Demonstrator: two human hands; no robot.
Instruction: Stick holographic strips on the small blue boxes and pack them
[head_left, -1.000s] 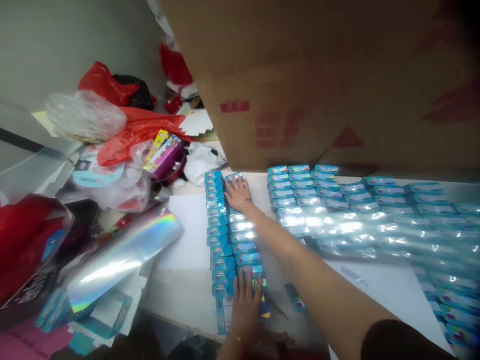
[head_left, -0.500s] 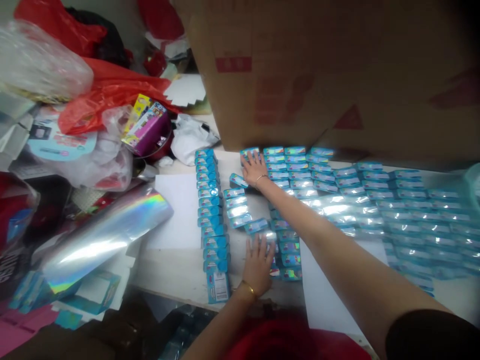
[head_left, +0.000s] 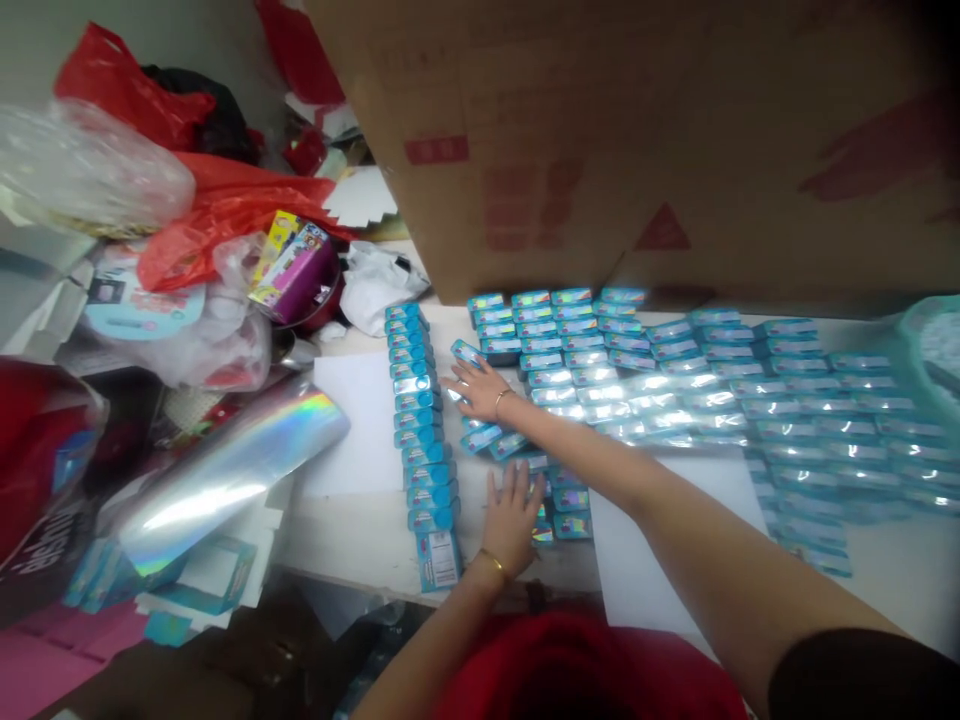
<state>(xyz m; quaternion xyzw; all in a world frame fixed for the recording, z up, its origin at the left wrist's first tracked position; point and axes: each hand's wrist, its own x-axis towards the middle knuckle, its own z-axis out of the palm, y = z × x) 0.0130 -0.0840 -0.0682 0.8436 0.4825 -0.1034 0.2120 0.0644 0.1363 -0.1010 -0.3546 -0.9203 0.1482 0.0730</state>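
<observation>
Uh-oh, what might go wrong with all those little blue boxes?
The spread fingers of the right hand are close to the long column of blue boxes, so a bump might push it crooked. The slanted box by that hand could get knocked further out of line. And the nearest box of the column sits by the table's front edge, so a nudge from the left hand might tip it off.

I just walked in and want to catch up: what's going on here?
Someone has both hands among small teal boxes on a table. The right hand, fingers spread, is over a few loosely angled ones; the left hand is nearer the body, beside more. A separate column of boxes stands left of both hands. Many rows extend rightward, near a large cardboard box.
</observation>
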